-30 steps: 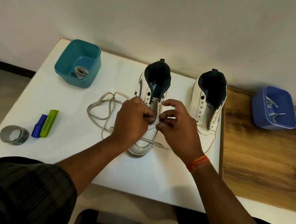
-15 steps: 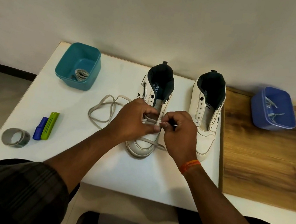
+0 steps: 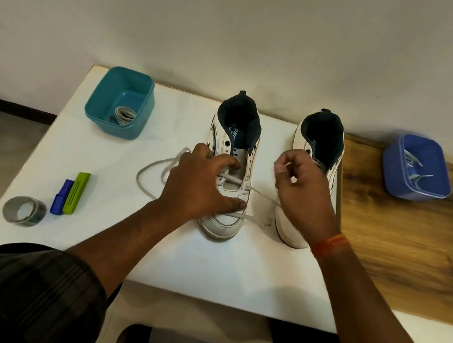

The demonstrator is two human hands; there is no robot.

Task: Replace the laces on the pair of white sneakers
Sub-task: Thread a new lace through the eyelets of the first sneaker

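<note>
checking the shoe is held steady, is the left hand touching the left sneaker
Touching. The head view shows the left hand resting on the left sneaker, thumb pressed on its toe and fingers over the eyelets.

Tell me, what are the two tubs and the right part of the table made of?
Teal tub and blue tub: likely plastic, with smooth, evenly coloured moulded walls and rounded corners, slightly glossy. Right part of the table: wood or a wood-look laminate, brown grain streaks showing; which of the two cannot be told.

There are two white sneakers (image 3: pixel 230 177) (image 3: pixel 319 144), two hands (image 3: pixel 202 185) (image 3: pixel 301 191), two tubs, teal (image 3: pixel 119 102) and blue (image 3: pixel 417 167), one loose lace (image 3: pixel 154 171), one tape roll (image 3: pixel 24 210), and two small tools, blue (image 3: pixel 59 200) and green (image 3: pixel 76 193).
</note>
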